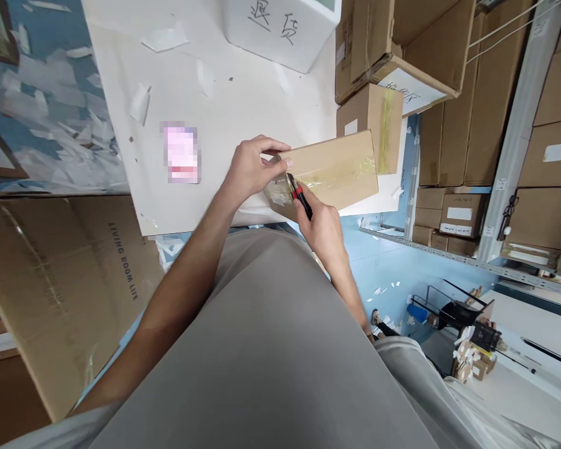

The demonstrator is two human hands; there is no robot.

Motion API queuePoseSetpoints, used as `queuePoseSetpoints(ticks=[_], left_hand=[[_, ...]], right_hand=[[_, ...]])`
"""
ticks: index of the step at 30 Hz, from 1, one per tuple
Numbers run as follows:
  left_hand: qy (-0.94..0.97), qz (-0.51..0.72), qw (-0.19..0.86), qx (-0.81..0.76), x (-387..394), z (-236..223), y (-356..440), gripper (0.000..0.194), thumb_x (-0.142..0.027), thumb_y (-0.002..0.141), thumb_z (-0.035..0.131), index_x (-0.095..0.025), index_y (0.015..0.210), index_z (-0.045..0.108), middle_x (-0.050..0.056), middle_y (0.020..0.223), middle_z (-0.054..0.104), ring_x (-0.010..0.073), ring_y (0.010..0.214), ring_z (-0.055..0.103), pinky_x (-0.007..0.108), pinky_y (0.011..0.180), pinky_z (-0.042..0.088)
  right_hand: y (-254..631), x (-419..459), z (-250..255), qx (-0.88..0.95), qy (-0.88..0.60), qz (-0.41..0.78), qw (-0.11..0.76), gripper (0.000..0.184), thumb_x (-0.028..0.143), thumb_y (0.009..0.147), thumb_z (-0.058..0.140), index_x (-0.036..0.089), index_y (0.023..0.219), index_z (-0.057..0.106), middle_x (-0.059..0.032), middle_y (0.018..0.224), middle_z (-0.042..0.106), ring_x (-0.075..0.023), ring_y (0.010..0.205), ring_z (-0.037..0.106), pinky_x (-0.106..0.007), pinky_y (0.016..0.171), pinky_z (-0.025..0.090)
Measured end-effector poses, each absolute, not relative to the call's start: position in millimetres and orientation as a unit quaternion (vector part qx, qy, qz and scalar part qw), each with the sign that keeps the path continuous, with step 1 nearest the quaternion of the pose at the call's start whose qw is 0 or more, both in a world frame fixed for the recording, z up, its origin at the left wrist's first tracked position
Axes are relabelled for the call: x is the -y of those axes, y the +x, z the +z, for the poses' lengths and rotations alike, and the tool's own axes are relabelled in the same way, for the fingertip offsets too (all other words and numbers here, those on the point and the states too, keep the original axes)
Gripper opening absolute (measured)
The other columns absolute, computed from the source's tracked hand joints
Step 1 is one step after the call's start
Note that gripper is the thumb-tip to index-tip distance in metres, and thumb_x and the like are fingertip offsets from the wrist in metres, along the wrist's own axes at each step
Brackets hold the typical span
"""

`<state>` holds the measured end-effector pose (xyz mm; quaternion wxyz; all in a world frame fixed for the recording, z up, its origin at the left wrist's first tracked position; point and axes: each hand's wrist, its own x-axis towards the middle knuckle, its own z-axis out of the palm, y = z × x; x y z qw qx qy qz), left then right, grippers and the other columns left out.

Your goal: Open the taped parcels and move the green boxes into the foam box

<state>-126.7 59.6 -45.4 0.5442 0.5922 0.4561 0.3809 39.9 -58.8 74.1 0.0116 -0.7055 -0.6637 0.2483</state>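
A long taped cardboard box [336,163] lies at the front edge of the white table [234,112], its top strip of clear tape running lengthwise. My left hand [257,163] grips the box's left end, thumb on the top face and fingers at the far edge. In my right hand [321,224] is a black and red utility knife [301,196], its tip at the tape near that same left end. Whether the blade has gone through the tape I cannot make out.
A white bin [280,31] with handwriting stands at the table's back. Cardboard boxes [369,118] are stacked to the right, before loaded shelves. A blurred pink item [182,154] and paper scraps lie left. A big carton [75,274] stands beside the table, lower left.
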Motion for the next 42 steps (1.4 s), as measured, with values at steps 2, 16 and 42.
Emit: queuePoseSetpoints(ticks=[2,16,42], left_hand=[[0.591,0.382,0.545,-0.455,-60,-46,-127,0.033,-0.028,0.094,0.087,-0.023,0.127,0.085,0.009,0.13,0.083,0.0295,0.12,0.079,0.048,0.108,0.07],[0.58,0.382,0.555,-0.457,-61,-47,-127,0.034,-0.031,0.095,0.087,-0.024,0.128,0.085,0.008,0.13,0.082,0.0308,0.124,0.078,0.05,0.109,0.07],[0.554,0.389,0.555,-0.483,-54,-42,-124,0.034,-0.04,0.093,0.09,-0.021,0.122,0.087,0.008,0.126,0.084,0.0245,0.112,0.08,0.041,0.103,0.071]], right_hand=[[40,59,75,0.668,-0.704,0.243,-0.008,0.057,0.042,0.124,0.042,0.027,0.178,0.053,-0.0125,0.139,0.087,-0.0383,0.115,0.087,-0.045,0.1,0.066],[39,64,73,0.671,-0.699,0.247,0.021,0.058,0.044,0.125,0.041,0.027,0.18,0.05,-0.0122,0.135,0.088,-0.0364,0.115,0.087,-0.044,0.1,0.066],[6,46,119,0.609,-0.708,0.224,-0.28,0.063,0.025,0.125,0.04,0.02,0.187,0.033,-0.0178,0.117,0.088,-0.0299,0.104,0.086,-0.038,0.094,0.064]])
